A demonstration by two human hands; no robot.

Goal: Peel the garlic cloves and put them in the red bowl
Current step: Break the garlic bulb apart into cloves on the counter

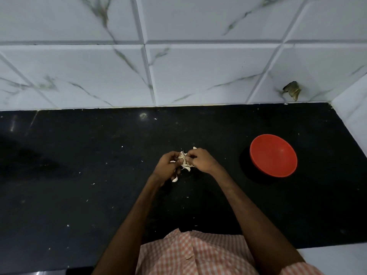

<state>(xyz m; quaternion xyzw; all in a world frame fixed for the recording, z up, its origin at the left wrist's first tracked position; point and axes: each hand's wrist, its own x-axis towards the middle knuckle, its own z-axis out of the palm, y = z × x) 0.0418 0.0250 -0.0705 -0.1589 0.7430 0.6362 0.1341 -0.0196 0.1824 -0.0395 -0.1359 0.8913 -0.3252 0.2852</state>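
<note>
Facing a pale marbled tile wall [198,72] across the whole upper half of the frame. Standing at a black tabletop [79,175] that fills the middle band from left edge to right. Wearing a checked shirt [188,255], seen at the bottom centre.

Keeping a red bowl [278,159] upright at centre right, well apart from the hands, with nothing visible inside it; judged early in the task on that account.

Working at dead centre with both hands close together: left hand [168,165] and right hand [200,160], fingers curled, each grip pinched tight on the garlic [184,161] between them. Cannot tell whether the garlic rests on the tabletop or hangs just above it. Seemingly tugging at papery skin.

Noting one loose clove [175,180] just below the left hand, and pale skin flakes [93,184] dotted about the dark surface.

Risking, from here:
- a clove springing out of the grip under too sharp a pull and skidding off across the smooth tabletop;
- scraps of skin clinging to a clove and riding into the bowl;
- a fumbled drop on the way to the bowl, given the gap;
- losing a small clove among the flakes.
</note>
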